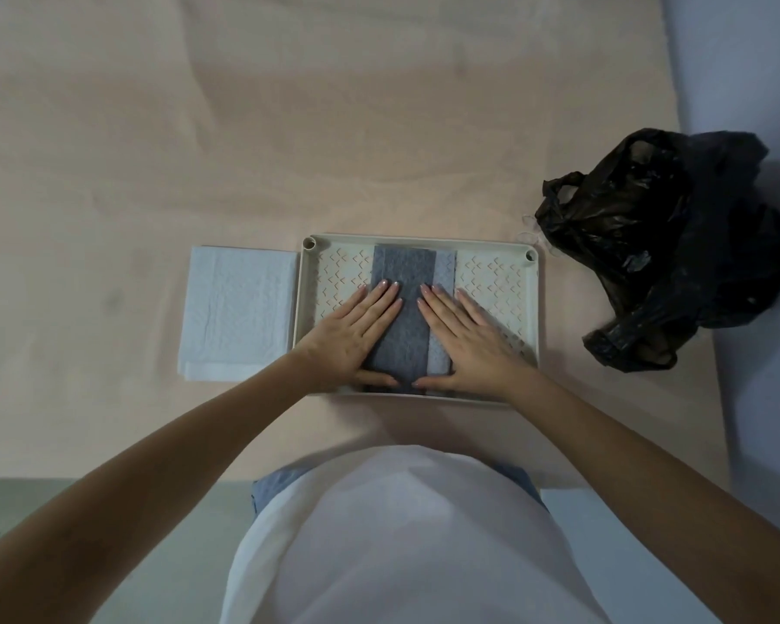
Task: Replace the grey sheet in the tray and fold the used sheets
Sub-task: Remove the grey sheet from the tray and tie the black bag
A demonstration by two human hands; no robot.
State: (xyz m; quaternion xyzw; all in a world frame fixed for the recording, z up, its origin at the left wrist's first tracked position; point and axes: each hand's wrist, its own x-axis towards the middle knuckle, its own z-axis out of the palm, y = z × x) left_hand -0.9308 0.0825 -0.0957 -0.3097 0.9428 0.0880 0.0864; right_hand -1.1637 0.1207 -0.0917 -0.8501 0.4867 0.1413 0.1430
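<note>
Grey sheet (402, 308), folded into a long strip, lying lengthwise down the middle of a cream plastic tray (303, 308), far end close to the tray's back wall, near end at the front rim. Just right of the strip and partly under it, a paler blue-grey layer (442, 281) showing as a narrow band. Tray floor patterned with small chevron cut-outs on both sides of the strip; round sockets at the two far corners. Left hand (354, 335) flat, palm down, fingers (381, 295) spread only slightly and pressed onto the strip's left edge, thumb pointing inward along the near end. Right hand (462, 337) mirrored on the other side, fingers (431, 299) laid flat across the strip's right edge and the paler band, thumb tip nearly meeting the other thumb at the front. Neither hand gripping anything, both simply pressing down with open palms. Pale, quilted white sheet (239, 317), folded into a rectangle, resting on the tabletop (289, 128) just beside the tray's left wall, close to touching it. Crumpled black plastic bag (663, 245), handles loose, sitting to the right of the tray at the tabletop's right edge, apart from the tray's far right corner. Something small and clear by the bag's left side, too faint to identify. Tabletop covered in a peach-coloured surface. No brand, label or readable writing visible on tray, sheets or bag. White top and blue garment at the bottom of the view.
</note>
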